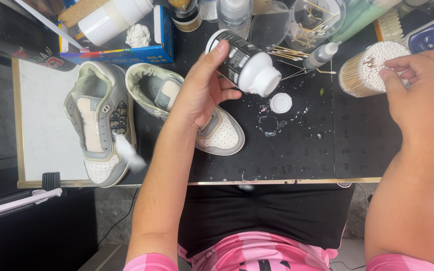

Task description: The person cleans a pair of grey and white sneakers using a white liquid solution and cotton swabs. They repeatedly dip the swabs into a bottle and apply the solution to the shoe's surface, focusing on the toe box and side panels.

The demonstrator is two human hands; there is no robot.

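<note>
Both hands busy: left hand (202, 93) grips bottle (244, 62), right hand (420, 93) touches swabs (367, 70).

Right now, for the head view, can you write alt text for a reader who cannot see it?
The left hand holds a tilted dark bottle with a white top over a black mat, while the right hand picks at a tub of cotton swabs. Two grey and cream sneakers lie at left, a small white cap between the hands.

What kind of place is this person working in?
Probably a sneaker cleaning or restoration bench. A pair of grey and white sneakers lies on a paint-spattered black mat; the left hand holds a small white-capped bottle, and the right hand reaches into a tub of cotton swabs.
</note>
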